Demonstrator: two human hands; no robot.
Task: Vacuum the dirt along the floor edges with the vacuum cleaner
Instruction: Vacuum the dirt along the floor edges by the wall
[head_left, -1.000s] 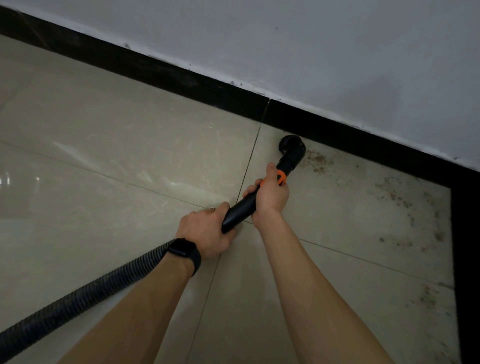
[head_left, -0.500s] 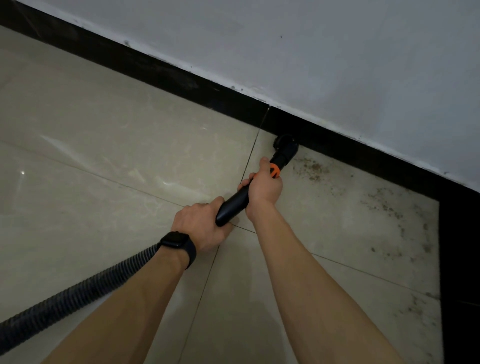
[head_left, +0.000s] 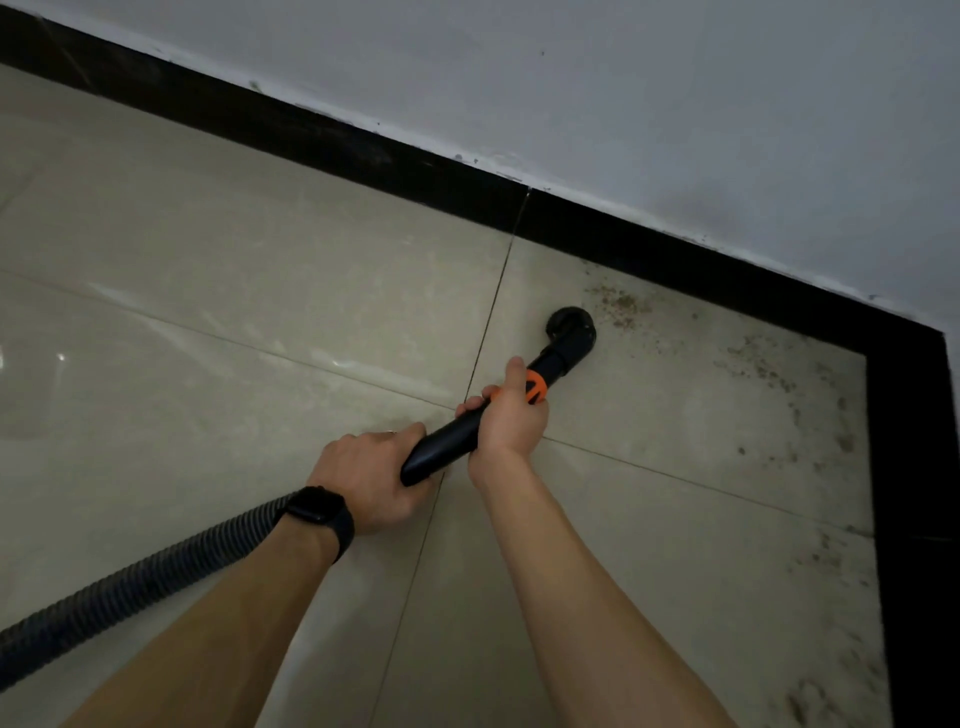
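Two hands grip the wand (head_left: 447, 447), right hand (head_left: 511, 421) nearer the skirting (head_left: 311, 135), left hand (head_left: 371, 478) farther. Nozzle (head_left: 569, 332) sits near the skirting, dirt (head_left: 621, 306) just beside. A wide pass could leave some along the skirting.

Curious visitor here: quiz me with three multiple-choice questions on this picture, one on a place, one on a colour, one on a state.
1. Where is the vacuum nozzle? A. on the tile beside the dirt patch; B. on the white wall; C. in a bucket.
2. What colour is the ring on the wand? A. green; B. orange; C. white.
3. What holds the wand? A. the right hand alone; B. nothing; C. left hand and right hand together.
Answers: 1 A, it sits on the tile beside the specks; 2 B, an orange band shows by the thumb; 3 C, both hands' fingers curl round the tube.
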